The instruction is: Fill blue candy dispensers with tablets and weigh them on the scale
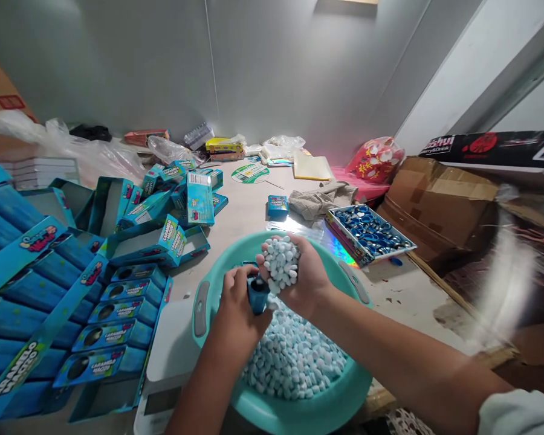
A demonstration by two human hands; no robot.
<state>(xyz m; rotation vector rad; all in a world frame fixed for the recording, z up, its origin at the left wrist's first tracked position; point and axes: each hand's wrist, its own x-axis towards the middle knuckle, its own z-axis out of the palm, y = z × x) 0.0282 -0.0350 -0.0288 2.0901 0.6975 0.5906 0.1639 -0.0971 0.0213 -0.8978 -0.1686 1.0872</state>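
My left hand (236, 305) is closed round a small blue container (258, 293), held upright over a teal basin (208, 284). My right hand (299, 275) is cupped around a heap of small pale blue tablets (281, 261), right above the container's mouth. The basin holds a large pile of the same tablets (294, 359) and rests on a white scale (172, 356).
Blue "Caramelo" display boxes (118, 314) with several small boxes fill the left side, with more open ones (163, 199) behind. A tray of blue lids (369, 228) lies to the right, beside a cloth (320, 199), cardboard boxes (435, 199) and a lone small blue box (277, 206).
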